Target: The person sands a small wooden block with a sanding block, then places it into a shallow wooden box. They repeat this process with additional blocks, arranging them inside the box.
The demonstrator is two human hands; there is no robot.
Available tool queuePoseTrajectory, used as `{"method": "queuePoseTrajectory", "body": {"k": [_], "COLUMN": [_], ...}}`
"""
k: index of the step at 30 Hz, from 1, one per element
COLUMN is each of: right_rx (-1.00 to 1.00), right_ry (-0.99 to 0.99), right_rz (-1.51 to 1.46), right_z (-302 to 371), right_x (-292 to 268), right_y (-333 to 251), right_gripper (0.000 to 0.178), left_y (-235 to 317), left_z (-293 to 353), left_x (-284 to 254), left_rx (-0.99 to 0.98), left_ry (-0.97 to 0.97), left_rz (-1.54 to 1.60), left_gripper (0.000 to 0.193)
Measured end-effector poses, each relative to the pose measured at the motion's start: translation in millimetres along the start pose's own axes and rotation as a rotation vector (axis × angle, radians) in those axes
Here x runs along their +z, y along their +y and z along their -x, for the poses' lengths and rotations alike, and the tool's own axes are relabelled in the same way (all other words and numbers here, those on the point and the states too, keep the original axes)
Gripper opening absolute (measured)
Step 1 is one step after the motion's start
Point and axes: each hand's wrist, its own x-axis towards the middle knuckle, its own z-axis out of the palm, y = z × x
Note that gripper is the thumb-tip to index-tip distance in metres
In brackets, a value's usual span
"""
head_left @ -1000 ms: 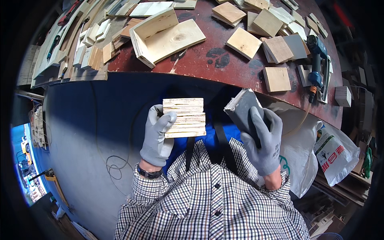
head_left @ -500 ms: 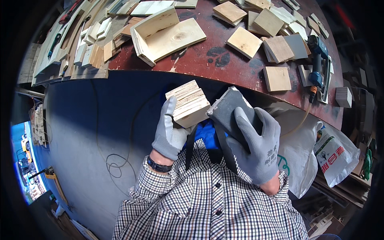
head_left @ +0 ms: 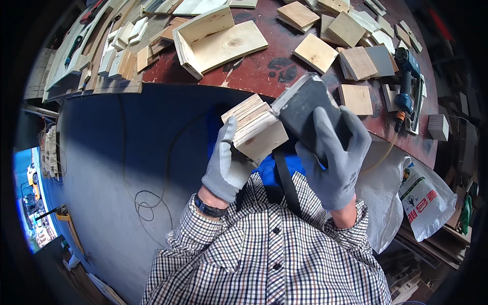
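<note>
My left hand (head_left: 225,165) is in a grey glove, closed round a block of stacked square plywood pieces (head_left: 260,131). The layered edges of the stack face up and away from me. In my right hand (head_left: 334,165), gloved the same way, is a dark grey sanding block (head_left: 306,108) with ragged pale edges. Its near left corner meets or almost meets the upper right edge of the plywood stack; contact is hard to tell. Both things are held in front of my chest, just off the red table's near edge.
On the red table (head_left: 213,87) lie an L-shaped plywood piece (head_left: 235,44), several loose wood squares (head_left: 315,53) and a blue power tool (head_left: 405,84) with its hose. Plastic bags (head_left: 424,198) hang at right. A thin cable (head_left: 147,206) loops over the floor at left.
The sanding block has moved up and away from me, tilting over the table's edge. The plywood stack has shifted right and turned a little, with both hands following.
</note>
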Motion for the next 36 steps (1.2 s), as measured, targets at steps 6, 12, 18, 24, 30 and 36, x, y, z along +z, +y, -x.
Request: {"method": "queuePoseTrajectory", "body": {"k": [6, 12, 18, 24, 30, 36], "right_rx": [-0.227, 0.048, -0.209, 0.029, -0.211, -0.313], "right_ry": [-0.033, 0.036, 0.027, 0.097, -0.006, 0.038], "right_rz": [-0.092, 0.025, -0.104, -0.011, -0.104, -0.092], "right_z": [6.8, -8.3, 14.9, -3.4, 4.2, 15.2], "right_x": [33.1, 14.0, 35.8, 31.9, 41.5, 50.6], "right_y": [0.4, 17.7, -0.4, 15.0, -3.7, -0.7], "right_gripper": [0.066, 0.076, 0.060, 0.078, 0.062, 0.063], "left_y": [-5.9, -0.5, -0.9, 1.5, 0.9, -12.0], "left_z": [-8.0, -6.4, -3.3, -5.3, -4.9, -6.3], "left_x": [-11.3, -9.9, 3.2, 3.7, -8.5, -29.0], "left_rx": [-0.020, -0.037, -0.033, -0.118, -0.040, 0.604], "left_ry": [-0.289, -0.174, -0.194, -0.165, -0.314, -0.217], "left_rz": [0.154, 0.152, 0.016, 0.300, 0.203, -1.184], "left_gripper": [0.057, 0.067, 0.061, 0.068, 0.068, 0.060]}}
